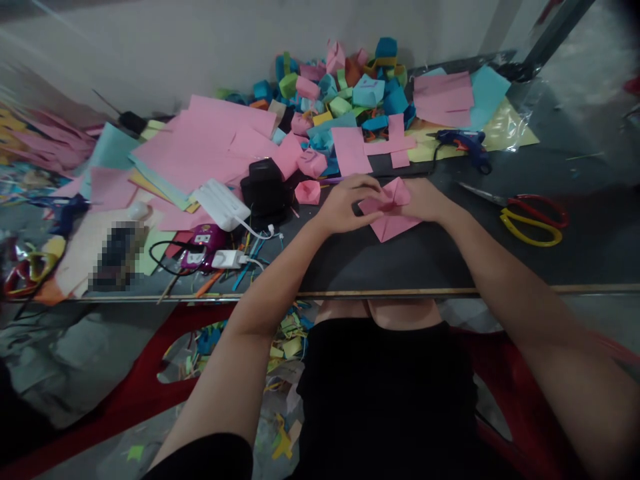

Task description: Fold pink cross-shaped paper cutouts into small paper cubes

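Note:
A pink folded sheet of paper (393, 227), creased with raised flaps, is held just above the dark table in front of me. My left hand (349, 203) grips its left side, fingers curled over the top and thumb beneath. From the right, my right hand (425, 199) holds the paper's other side; its fingers are mostly hidden behind the raised pink flap. A small pink folded paper piece (307, 193) lies just left of my left hand. Flat pink paper (353, 148) and a pink cross-shaped cutout (397, 141) rest behind my hands.
Scissors (530, 217) with red and yellow handles lie at the right, below a blue glue gun (465, 143). Many coloured paper boxes (367, 90) pile against the wall. At the left are pink sheets (200, 140), a white power bank (223, 203) and a purple power socket (205, 247).

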Available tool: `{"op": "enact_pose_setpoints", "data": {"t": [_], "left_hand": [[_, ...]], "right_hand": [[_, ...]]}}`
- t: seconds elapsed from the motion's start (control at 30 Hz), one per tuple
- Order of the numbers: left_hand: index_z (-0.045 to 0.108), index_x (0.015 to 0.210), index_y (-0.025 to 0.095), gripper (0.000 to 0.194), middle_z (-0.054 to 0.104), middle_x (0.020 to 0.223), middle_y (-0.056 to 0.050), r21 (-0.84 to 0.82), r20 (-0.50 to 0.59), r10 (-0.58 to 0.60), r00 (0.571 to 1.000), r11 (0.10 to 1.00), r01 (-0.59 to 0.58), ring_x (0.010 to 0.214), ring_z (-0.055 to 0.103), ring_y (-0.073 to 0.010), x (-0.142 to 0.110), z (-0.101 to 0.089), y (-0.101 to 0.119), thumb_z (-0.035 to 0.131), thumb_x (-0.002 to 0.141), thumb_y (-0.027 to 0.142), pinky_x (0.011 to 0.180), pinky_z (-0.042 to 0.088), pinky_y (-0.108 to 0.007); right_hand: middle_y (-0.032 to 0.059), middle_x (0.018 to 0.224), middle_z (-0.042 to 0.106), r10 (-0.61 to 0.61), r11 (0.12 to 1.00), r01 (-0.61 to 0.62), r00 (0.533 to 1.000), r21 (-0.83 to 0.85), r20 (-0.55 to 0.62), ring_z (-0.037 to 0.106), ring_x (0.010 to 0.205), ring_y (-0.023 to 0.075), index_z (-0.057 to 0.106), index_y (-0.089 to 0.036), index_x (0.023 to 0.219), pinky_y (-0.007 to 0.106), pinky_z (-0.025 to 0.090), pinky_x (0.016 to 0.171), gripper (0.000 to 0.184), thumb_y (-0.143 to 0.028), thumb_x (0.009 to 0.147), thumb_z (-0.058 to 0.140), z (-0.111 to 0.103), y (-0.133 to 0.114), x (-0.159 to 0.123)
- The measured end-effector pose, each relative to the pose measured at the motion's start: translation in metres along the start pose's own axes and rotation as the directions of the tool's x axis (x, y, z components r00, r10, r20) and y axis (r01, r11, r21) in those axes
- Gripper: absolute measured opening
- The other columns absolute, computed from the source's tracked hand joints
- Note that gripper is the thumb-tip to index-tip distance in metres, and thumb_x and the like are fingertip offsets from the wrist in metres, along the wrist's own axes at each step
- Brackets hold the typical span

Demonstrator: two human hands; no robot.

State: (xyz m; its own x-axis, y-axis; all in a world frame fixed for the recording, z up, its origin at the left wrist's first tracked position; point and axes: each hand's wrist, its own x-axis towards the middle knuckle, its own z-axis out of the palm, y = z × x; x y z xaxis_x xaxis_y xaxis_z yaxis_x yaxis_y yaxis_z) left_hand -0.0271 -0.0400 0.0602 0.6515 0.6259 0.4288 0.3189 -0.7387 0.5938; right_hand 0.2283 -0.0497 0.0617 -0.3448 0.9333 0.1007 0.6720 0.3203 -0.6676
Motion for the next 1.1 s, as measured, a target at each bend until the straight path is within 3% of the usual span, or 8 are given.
{"op": "enact_pose_setpoints", "data": {"t": [0.1, 0.17, 0.23, 0.33, 0.5, 0.73, 0.87, 1.1], "left_hand": [[0.082, 0.116, 0.026, 0.032, 0.077, 0.132, -0.011, 0.069, 0.2, -0.001, 0.98, 0.998, -0.013, 0.126, 0.07, -0.0302, 0.0, 0.009, -0.008, 0.083, 0.089, 0.043, 0.113, 0.052, -0.047], [0.079, 0.126, 0.024, 0.044, 0.074, 0.139, -0.012, 0.129, 0.231, -0.051, 0.972, 0.991, 0.021, 0.131, 0.068, -0.032, -0.001, 0.012, -0.013, 0.087, 0.086, 0.042, 0.115, 0.051, -0.047], [0.075, 0.135, 0.022, 0.057, 0.072, 0.142, -0.014, 0.186, 0.208, -0.107, 0.972, 0.98, 0.068, 0.134, 0.066, -0.0333, -0.002, 0.014, -0.015, 0.09, 0.084, 0.043, 0.117, 0.049, -0.048], [0.072, 0.139, 0.02, 0.065, 0.07, 0.143, -0.016, 0.276, 0.165, -0.206, 0.965, 0.948, 0.155, 0.135, 0.064, -0.0355, -0.002, 0.014, -0.009, 0.092, 0.082, 0.046, 0.116, 0.049, -0.047], [0.078, 0.124, 0.02, 0.054, 0.076, 0.121, -0.013, 0.283, 0.075, -0.358, 0.931, 0.903, 0.324, 0.12, 0.069, -0.0343, -0.001, 0.013, -0.002, 0.093, 0.078, 0.044, 0.101, 0.053, -0.042], [0.083, 0.091, 0.019, 0.026, 0.069, 0.074, 0.0, -0.076, 0.121, -0.339, 0.933, 0.934, 0.35, 0.066, 0.053, -0.0142, 0.004, 0.002, -0.02, 0.092, 0.071, 0.033, 0.067, 0.04, -0.029], [0.078, 0.072, 0.019, 0.022, 0.057, 0.06, 0.003, -0.074, 0.089, -0.345, 0.934, 0.933, 0.352, 0.059, 0.044, -0.0122, 0.004, 0.007, -0.019, 0.09, 0.072, 0.036, 0.064, 0.032, -0.03], [0.079, 0.068, 0.021, 0.009, 0.066, 0.062, 0.001, 0.022, 0.014, -0.346, 0.938, 0.938, 0.346, 0.064, 0.052, -0.016, 0.005, 0.019, -0.013, 0.087, 0.072, 0.025, 0.068, 0.037, -0.031]], "right_hand": [[0.0134, 0.116, 0.079, -0.015, 0.998, 0.013, 0.999, -0.061, -0.036, 0.074, 0.109, 0.0405, 0.075, -0.02, 0.125, 0.058, 0.06, 0.099, 0.073, -0.058, 0.066, 0.095, 0.005, 0.003, 0.001], [0.0165, 0.138, 0.073, -0.044, 0.998, 0.039, 0.996, -0.057, -0.083, 0.07, 0.122, 0.0425, 0.064, -0.022, 0.148, 0.061, 0.056, 0.107, 0.093, -0.058, 0.068, 0.094, 0.005, 0.005, 0.001], [0.0166, 0.152, 0.065, -0.08, 0.996, 0.073, 0.987, -0.051, -0.138, 0.064, 0.132, 0.043, 0.056, -0.026, 0.159, 0.063, 0.052, 0.112, 0.097, -0.06, 0.074, 0.09, 0.003, 0.005, 0.001], [0.0141, 0.149, 0.065, -0.131, 0.99, 0.118, 0.977, -0.082, -0.168, 0.06, 0.136, 0.0428, 0.066, -0.033, 0.152, 0.063, 0.05, 0.114, 0.074, -0.062, 0.086, 0.081, 0.0, 0.004, 0.001], [0.012, 0.127, 0.073, -0.136, 0.985, 0.139, 0.99, -0.102, 0.034, 0.067, 0.12, 0.0383, 0.086, -0.034, 0.12, 0.06, 0.052, 0.109, 0.04, -0.061, 0.096, 0.069, 0.003, 0.007, 0.002], [0.0106, 0.123, 0.077, -0.148, 0.984, 0.153, 0.987, -0.089, 0.058, 0.069, 0.111, 0.0361, 0.087, -0.037, 0.124, 0.058, 0.054, 0.104, 0.042, -0.062, 0.094, 0.071, 0.004, 0.01, 0.003], [0.0113, 0.132, 0.075, -0.151, 0.981, 0.162, 0.983, -0.106, 0.106, 0.068, 0.119, 0.0381, 0.086, -0.034, 0.128, 0.057, 0.054, 0.108, 0.047, -0.056, 0.086, 0.081, 0.002, 0.01, 0.002], [0.0107, 0.141, 0.068, -0.181, 0.973, 0.203, 0.966, -0.109, 0.182, 0.063, 0.127, 0.0405, 0.08, -0.036, 0.138, 0.059, 0.051, 0.114, 0.077, -0.066, 0.068, 0.093, 0.003, 0.013, 0.003]]}}
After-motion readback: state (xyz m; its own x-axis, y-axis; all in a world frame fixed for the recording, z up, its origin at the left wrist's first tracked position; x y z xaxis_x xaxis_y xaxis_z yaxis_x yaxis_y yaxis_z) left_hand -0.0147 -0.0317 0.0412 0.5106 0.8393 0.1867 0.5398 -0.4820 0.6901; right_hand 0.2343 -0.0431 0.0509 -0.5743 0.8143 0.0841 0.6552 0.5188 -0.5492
